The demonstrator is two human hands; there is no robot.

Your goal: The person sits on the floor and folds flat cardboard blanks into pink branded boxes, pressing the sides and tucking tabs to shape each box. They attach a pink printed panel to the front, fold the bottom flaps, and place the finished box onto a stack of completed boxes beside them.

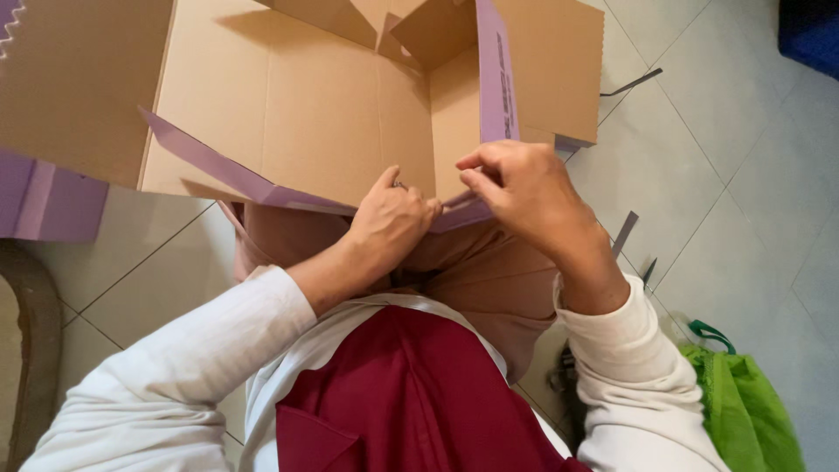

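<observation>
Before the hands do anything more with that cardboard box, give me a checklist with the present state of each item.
1. Left hand on the box's near purple edge: ok, fingers curled at it.
2. Right hand gripping the fold: ok, pinching the upright purple flap.
3. Cardboard box opened out: ok, brown inside faces up, panels spread.
4. Box supported: ok, its near edge rests at the lap.
5. Corner fully tucked: cannot tell, the hands hide it.
6. Floor nearby: not ok, dark strips and a green bag lie beside the person.

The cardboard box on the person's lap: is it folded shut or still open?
Open. The cardboard box shows its bare brown inside, flaps spread outward; both hands pinch its near purple edge.
</observation>
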